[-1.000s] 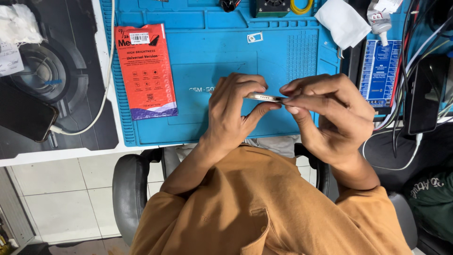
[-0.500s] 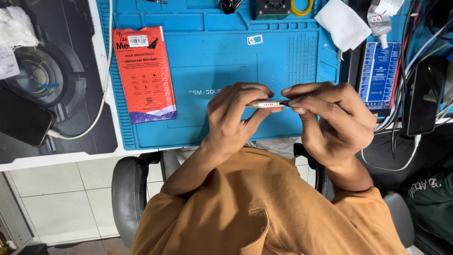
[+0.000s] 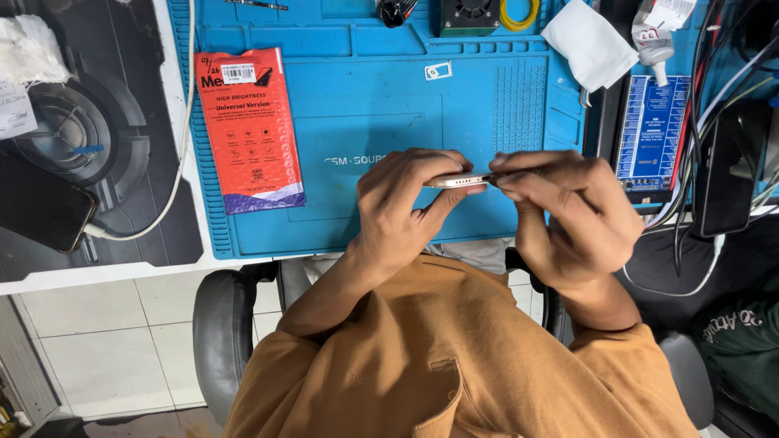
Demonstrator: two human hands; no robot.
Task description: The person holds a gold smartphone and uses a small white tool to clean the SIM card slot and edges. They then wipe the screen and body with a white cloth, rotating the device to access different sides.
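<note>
Hiding most of phone [image 3: 459,180]: both hands.

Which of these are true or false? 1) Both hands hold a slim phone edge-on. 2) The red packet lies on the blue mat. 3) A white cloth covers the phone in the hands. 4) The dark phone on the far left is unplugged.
1) True: the left hand and the right hand pinch a slim phone, its edge toward the camera.
2) True: the red packet lies on the blue mat.
3) False: the white cloth lies near the mat's top right corner, apart from the hands.
4) False: a white cable runs into the dark phone.
</note>
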